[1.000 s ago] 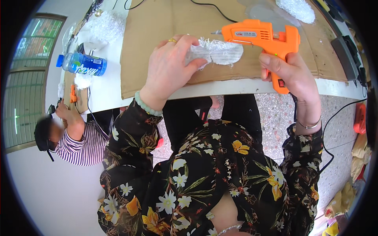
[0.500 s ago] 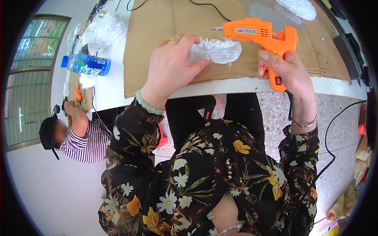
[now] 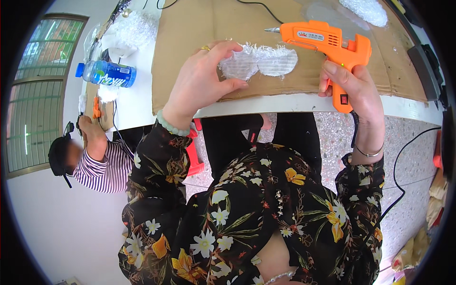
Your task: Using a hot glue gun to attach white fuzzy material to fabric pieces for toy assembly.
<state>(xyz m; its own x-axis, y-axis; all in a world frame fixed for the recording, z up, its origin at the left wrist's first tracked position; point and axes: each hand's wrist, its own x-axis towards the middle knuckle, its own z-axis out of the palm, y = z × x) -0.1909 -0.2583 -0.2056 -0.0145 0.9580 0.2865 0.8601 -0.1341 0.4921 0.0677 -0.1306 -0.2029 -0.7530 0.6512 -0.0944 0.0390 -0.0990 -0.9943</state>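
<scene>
On the brown cardboard lies a white, fuzzy-edged fabric piece (image 3: 277, 62), wide at both ends and narrower in the middle, with ribbed lines across it. My left hand (image 3: 209, 71) is at its left end, thumb and index finger spread apart on either side; its other fingers are hidden. An orange hot glue gun (image 3: 323, 35) is in my right hand (image 3: 354, 88), gripped by the handle, its metal nozzle pointing left. The gun is raised to the right of the white piece, not touching it. A green light glows on the gun.
Cardboard (image 3: 190, 28) covers much of the white table. A blue-capped bottle (image 3: 107, 73) lies at left near fluffy white material (image 3: 137, 31). Another fluffy white piece (image 3: 365, 10) is at the back right, near a dark grey object (image 3: 424, 71). A person in stripes (image 3: 107, 166) works at left.
My left thumb has come off the white piece and the fingers have opened, baring its left end. The glue gun stays in my right hand, shifted slightly right in view.
</scene>
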